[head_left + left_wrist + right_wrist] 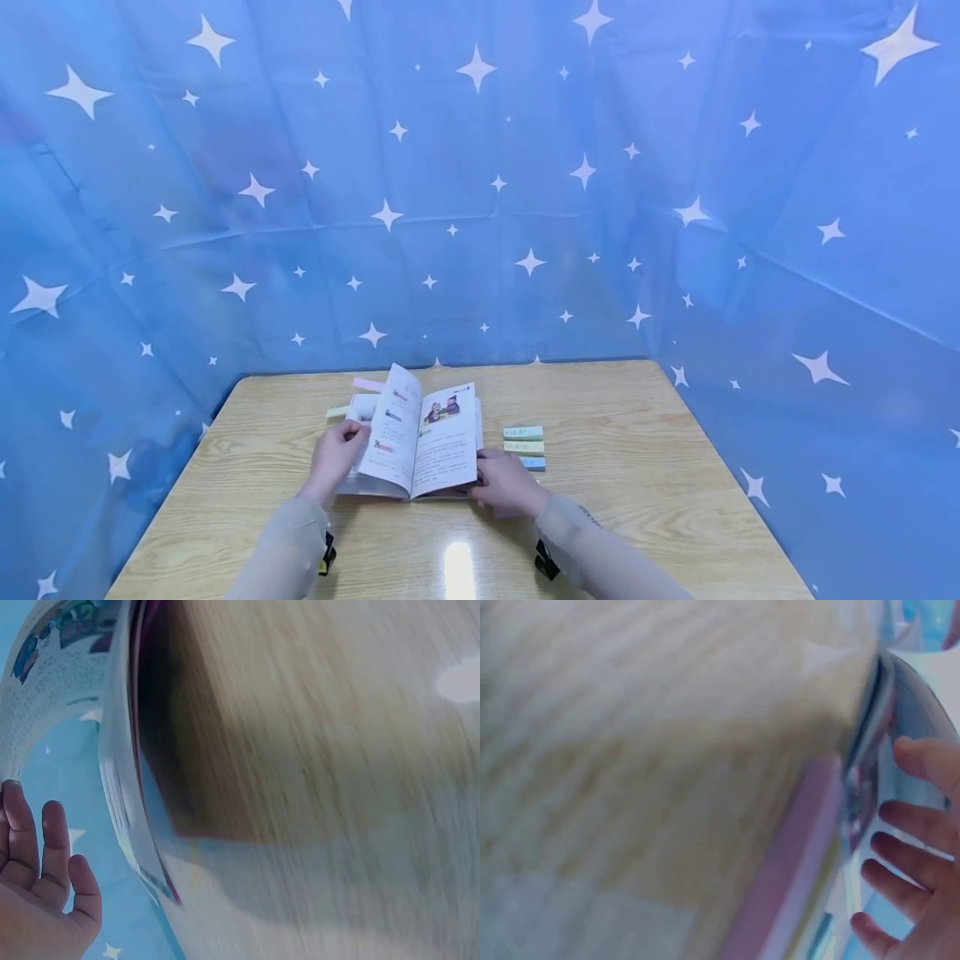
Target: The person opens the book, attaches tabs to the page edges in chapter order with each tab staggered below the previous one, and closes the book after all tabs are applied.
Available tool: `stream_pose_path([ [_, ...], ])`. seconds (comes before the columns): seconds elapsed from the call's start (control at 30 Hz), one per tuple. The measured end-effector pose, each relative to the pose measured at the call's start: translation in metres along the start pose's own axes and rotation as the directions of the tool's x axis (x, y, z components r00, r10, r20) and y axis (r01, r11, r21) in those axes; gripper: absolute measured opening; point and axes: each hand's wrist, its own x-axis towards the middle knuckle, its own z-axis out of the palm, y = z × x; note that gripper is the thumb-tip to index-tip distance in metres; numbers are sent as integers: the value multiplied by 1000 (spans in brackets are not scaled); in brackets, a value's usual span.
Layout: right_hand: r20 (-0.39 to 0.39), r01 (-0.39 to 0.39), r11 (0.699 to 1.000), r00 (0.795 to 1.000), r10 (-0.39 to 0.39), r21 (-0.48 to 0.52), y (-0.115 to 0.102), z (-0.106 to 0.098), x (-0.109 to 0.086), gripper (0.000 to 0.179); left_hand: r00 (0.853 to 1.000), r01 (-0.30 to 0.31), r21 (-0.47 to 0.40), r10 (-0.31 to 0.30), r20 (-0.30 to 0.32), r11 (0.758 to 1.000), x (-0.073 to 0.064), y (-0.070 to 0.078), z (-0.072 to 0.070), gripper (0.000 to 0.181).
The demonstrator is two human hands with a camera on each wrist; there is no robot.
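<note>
An open book (442, 450) with printed text and a small picture lies on the wooden table, some pages standing raised. My left hand (339, 454) pinches the outer edge of a lifted left page (392, 429); in the left wrist view its other fingers (54, 851) are loosely extended, its thumb hidden. Beside the book's lower right edge is my right hand (508, 482). Its fingers (907, 859) look spread and loosely bent in the right wrist view, with nothing plainly gripped. A pink tab (367, 384) and a pale green tab (337, 412) stick out from the book's left side.
Right of the book lie a green sticky-note strip (522, 432), a yellow strip (523, 447) and a blue strip (534, 463). A pink strip (791, 840) is close by the right hand. Blue star-patterned cloth (480, 250) hangs behind the table (645, 467).
</note>
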Motion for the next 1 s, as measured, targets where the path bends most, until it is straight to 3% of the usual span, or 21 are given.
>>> stream_pose_path([
  [0.07, -27, -16, 1000, 1000, 16, 3, 1, -4, 1, 35, 1000, 3, 27, -3, -8, 1000, 1, -4, -3, 22],
  [0.27, -60, -186, 977, 979, 193, 104, 0, -14, 2, 46, 1000, 30, 130, -30, -1, 991, 1, -15, -11, 23],
  [0.4, -113, -196, 969, 970, 214, 153, -7, -16, 5, 47, 998, 52, 189, -56, 14, 980, 1, -21, -13, 25],
  [0.6, -144, -21, 1000, 989, 24, 24, -24, -7, 11, 38, 997, 64, 286, -70, 11, 956, 3, -29, -14, 27],
  [0.77, -57, 109, 993, 992, -111, -35, -38, 5, 15, 38, 998, 48, 349, -54, 10, 936, 3, -32, -14, 23],
  [1.0, 64, 227, 974, 972, -226, -18, -52, 15, 20, 50, 998, 51, 381, -61, 16, 923, 1, -35, -12, 20],
])
